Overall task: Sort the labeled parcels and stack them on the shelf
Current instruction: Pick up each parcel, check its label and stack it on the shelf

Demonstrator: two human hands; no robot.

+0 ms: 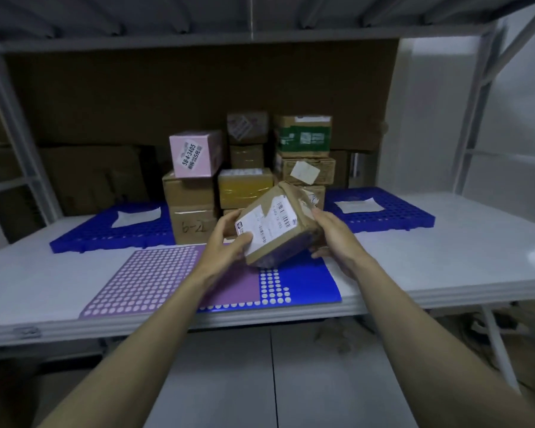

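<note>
parcel [278, 225]: small brown carton w/ white label on top, held tilted in the air above the mat, just in front of the stack.
left hand [229, 242]: fingers curled round near-left corner, thumb on label.
right hand [332, 234]: fingers wrapped on right side, palm under the edge.
handling: prob. light, since it sits easily in two hands; stiff card, taped faces may be slick. Best held by opposite sides or under the base, not by tape or label.
stack [247, 168]: taped cartons, several high, on blue grid [383, 220].
mat [155, 279]: purple/blue dotted, on bench [445, 257].
pink box [195, 154]: tops left column, label faces out.
</note>
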